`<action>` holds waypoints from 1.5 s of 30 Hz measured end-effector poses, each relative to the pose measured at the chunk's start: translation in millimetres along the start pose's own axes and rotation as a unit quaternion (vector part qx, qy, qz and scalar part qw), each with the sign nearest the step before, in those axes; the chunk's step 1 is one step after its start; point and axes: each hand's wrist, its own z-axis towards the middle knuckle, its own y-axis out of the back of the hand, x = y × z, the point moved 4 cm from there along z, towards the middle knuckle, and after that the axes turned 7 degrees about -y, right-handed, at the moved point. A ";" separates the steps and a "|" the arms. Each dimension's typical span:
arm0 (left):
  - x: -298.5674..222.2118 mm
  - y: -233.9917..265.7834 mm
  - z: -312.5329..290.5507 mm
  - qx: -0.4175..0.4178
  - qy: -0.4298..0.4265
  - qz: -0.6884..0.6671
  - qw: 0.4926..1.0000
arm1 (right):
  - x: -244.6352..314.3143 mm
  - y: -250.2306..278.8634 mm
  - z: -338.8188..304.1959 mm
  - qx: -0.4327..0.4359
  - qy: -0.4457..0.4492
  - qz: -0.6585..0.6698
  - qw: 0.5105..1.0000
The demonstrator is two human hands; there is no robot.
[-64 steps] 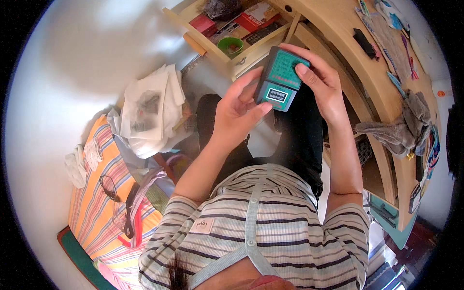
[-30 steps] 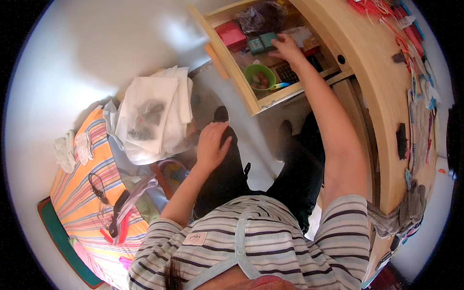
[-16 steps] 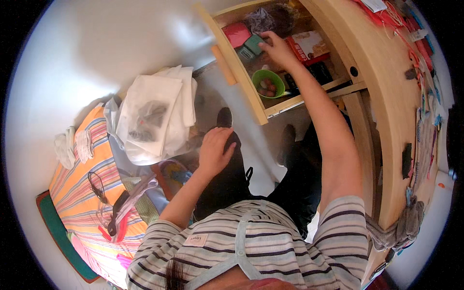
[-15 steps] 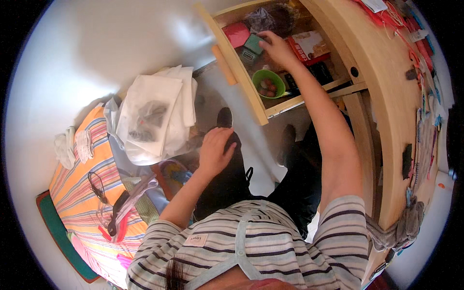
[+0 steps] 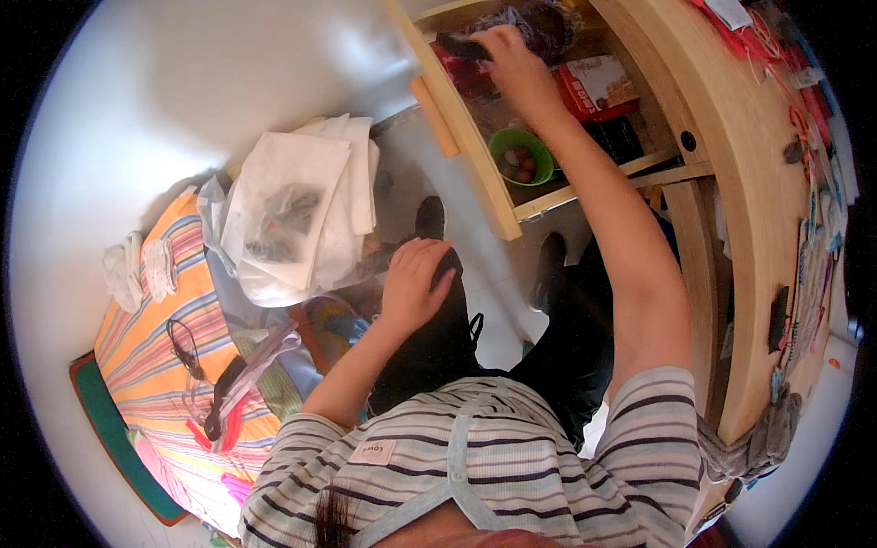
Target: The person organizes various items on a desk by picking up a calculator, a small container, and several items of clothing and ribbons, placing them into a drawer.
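My right hand (image 5: 513, 66) reaches into the open wooden drawer (image 5: 470, 137), its fingers closed on a small dark object (image 5: 464, 46) near the drawer's front left corner. Blur hides what kind of thing it is. Under it lies a red packet (image 5: 466, 78), partly covered by the hand. Beside my right forearm in the drawer are a green bowl (image 5: 501, 142) with several small round brownish things in it, and a red and white box (image 5: 598, 87). Fingers stretched and empty, my left hand (image 5: 416, 283) lies on my left knee.
Dark plastic bags (image 5: 539, 26) fill the drawer's far end. On the left, white bags (image 5: 292, 201) are piled near an orange striped cloth (image 5: 164, 356) bearing a cable and straps. A wooden desktop (image 5: 758, 274) with cords and cloths along it curves down the right side.
My right hand has moved farther back in the drawer, toward its front left corner. The dark green box it touched before no longer lies there. My left hand stays on the knee.
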 end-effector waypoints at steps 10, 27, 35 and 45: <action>-5.5 0.1 9.0 0.005 0.004 -0.001 1.000 | -6.7 -26.2 -1.7 0.157 0.049 -0.154 0.974; -36.4 -34.5 1.8 0.034 -0.174 0.155 0.972 | 138.4 233.1 -204.8 0.037 -0.091 0.056 0.994; -94.7 -37.8 17.5 0.072 -0.267 0.045 0.960 | 157.0 421.7 -238.7 -0.105 -0.190 -0.173 0.961; -80.7 -75.1 25.4 0.085 -0.264 0.003 0.961 | -17.1 464.3 -149.9 0.116 -0.232 -0.320 0.911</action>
